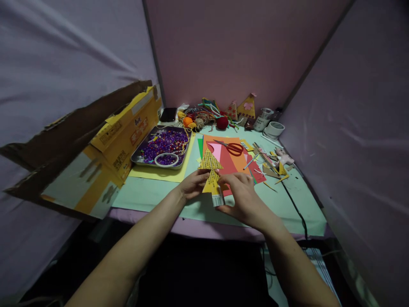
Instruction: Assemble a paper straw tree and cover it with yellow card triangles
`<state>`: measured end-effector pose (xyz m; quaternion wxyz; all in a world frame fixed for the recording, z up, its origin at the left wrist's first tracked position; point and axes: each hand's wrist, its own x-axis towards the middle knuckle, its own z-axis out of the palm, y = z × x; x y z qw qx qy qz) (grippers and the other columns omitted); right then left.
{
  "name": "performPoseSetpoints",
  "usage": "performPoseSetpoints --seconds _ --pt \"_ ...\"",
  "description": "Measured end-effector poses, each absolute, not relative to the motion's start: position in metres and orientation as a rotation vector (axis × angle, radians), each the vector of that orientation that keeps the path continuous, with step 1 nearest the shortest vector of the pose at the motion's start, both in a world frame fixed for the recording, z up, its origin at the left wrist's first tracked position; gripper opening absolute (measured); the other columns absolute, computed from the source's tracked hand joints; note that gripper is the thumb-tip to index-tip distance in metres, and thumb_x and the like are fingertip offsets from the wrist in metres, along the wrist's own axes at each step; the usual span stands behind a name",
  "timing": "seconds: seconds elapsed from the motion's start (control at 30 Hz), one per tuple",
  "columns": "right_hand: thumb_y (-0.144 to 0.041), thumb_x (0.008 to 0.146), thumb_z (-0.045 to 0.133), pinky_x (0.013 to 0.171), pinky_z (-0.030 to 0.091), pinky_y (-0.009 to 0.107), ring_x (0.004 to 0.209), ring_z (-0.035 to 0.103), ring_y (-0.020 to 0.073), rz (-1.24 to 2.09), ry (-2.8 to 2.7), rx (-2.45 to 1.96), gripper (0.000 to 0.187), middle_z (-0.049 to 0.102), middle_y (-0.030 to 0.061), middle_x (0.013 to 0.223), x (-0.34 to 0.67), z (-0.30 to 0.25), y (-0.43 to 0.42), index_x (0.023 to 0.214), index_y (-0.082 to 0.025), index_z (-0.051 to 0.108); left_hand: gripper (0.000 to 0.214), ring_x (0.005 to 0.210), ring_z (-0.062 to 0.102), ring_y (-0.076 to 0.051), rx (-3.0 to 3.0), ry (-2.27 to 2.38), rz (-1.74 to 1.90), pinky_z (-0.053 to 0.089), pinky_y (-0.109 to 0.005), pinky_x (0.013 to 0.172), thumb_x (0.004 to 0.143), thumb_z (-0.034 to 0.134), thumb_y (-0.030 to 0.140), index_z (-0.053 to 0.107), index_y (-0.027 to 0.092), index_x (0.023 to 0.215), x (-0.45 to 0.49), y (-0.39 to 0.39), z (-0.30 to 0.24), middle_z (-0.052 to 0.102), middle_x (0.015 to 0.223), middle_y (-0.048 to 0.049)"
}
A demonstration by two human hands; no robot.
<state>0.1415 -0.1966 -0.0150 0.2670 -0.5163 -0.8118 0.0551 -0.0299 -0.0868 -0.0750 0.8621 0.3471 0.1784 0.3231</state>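
A yellow cardboard tree cutout (211,170) with printed markings is held upright over the table's front edge. My left hand (191,184) pinches its left side. My right hand (244,198) grips its right side and lower trunk with curled fingers. Behind it lie red, orange and pink paper sheets (228,162) with red-handled scissors (231,147) on top.
A metal tray (164,147) of purple beads sits on yellow paper at left, beside an open yellow cardboard box (124,136). Yarn balls, pipe cleaners, finished triangle crafts (246,107) and cups (274,128) line the back. Paper scraps litter the right; a black cable (295,209) runs off the front.
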Motion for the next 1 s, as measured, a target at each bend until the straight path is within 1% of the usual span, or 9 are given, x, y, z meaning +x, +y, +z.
performPoseSetpoints --seconds 0.1,0.23,0.37,0.57,0.7,0.87,1.0 --pt "-0.026 0.072 0.077 0.088 0.034 0.042 0.102 0.051 0.0270 0.170 -2.236 -1.407 0.049 0.061 0.0069 0.110 0.141 -0.013 -0.196 0.110 -0.024 0.045 0.037 0.076 0.069 -0.016 0.718 0.367 0.668 0.051 -0.025 0.074 0.065 0.083 0.024 0.069 0.010 0.095 -0.029 -0.088 -0.075 0.073 0.085 -0.0079" --pt "-0.025 0.071 0.077 0.084 0.036 0.039 0.099 0.050 0.0260 0.177 -2.267 -1.419 0.049 0.061 0.0061 0.108 0.140 -0.016 -0.196 0.108 -0.023 0.045 0.042 0.077 0.069 -0.017 0.716 0.380 0.640 0.052 -0.025 0.075 0.061 0.086 0.025 0.069 0.009 0.096 -0.028 -0.089 -0.075 0.073 0.088 -0.0080" --pt "-0.024 0.073 0.075 0.082 0.036 0.038 0.094 0.050 0.0242 0.189 -2.234 -1.425 0.043 0.060 0.0052 0.103 0.140 -0.021 -0.196 0.103 -0.023 0.045 0.039 0.080 0.069 -0.017 0.730 0.362 0.650 0.052 -0.026 0.078 0.064 0.084 0.024 0.069 0.009 0.096 -0.028 -0.088 -0.075 0.073 0.089 -0.0084" --pt "-0.022 0.070 0.078 0.088 0.035 0.040 0.103 0.049 0.0257 0.194 -2.181 -1.412 0.054 0.057 0.0065 0.112 0.141 -0.021 -0.197 0.110 -0.024 0.042 0.037 0.077 0.069 -0.016 0.697 0.379 0.657 0.051 -0.026 0.076 0.064 0.083 0.023 0.069 0.010 0.096 -0.028 -0.086 -0.077 0.073 0.087 -0.0072" --pt "-0.022 0.069 0.078 0.087 0.036 0.040 0.101 0.050 0.0252 0.203 -2.182 -1.422 0.051 0.059 0.0055 0.109 0.141 -0.020 -0.196 0.107 -0.024 0.043 0.034 0.077 0.068 -0.016 0.708 0.384 0.662 0.050 -0.026 0.077 0.065 0.083 0.023 0.070 0.010 0.094 -0.028 -0.086 -0.078 0.073 0.087 -0.0077" --pt "-0.024 0.069 0.078 0.081 0.038 0.037 0.094 0.050 0.0241 0.191 -2.189 -1.436 0.046 0.058 0.0050 0.101 0.141 -0.028 -0.194 0.100 -0.024 0.045 0.037 0.080 0.069 -0.017 0.720 0.389 0.662 0.051 -0.028 0.079 0.065 0.083 0.024 0.069 0.011 0.096 -0.028 -0.087 -0.077 0.073 0.091 -0.0085" --pt "-0.024 0.070 0.077 0.083 0.038 0.037 0.096 0.050 0.0249 0.169 -2.155 -1.425 0.048 0.057 0.0065 0.106 0.143 -0.034 -0.194 0.105 -0.023 0.044 0.038 0.083 0.069 -0.018 0.736 0.364 0.669 0.052 -0.028 0.081 0.066 0.082 0.025 0.068 0.010 0.098 -0.028 -0.087 -0.076 0.073 0.092 -0.0093"
